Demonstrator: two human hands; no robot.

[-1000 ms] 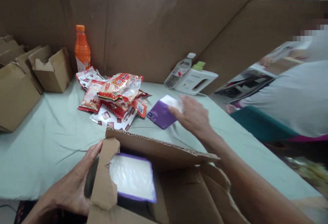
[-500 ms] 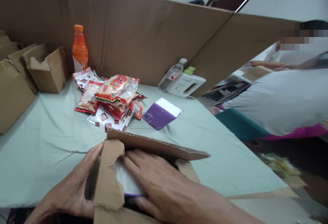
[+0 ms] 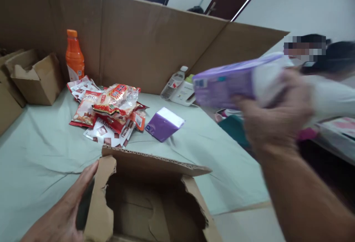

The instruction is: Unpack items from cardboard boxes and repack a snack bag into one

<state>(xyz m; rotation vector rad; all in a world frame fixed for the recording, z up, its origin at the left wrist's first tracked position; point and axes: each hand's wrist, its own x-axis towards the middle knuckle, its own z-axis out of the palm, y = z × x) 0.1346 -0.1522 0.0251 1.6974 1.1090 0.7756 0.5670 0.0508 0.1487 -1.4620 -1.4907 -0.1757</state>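
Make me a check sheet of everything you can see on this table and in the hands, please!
Surface: pale green cloth-covered table, creased.
Job's things: torn brown cardboard box, open, nothing seen inside; purple-and-white soft pack, blurred, held in the air.
Clutter: second purple pack; pile of red snack bags; orange drink bottle; clear water bottle; white jug; small brown cartons.
Grippers: left hand on the box flap; right hand grips the pack.
Cables: nothing seen.
Surroundings: tall cardboard screen; another person at right.
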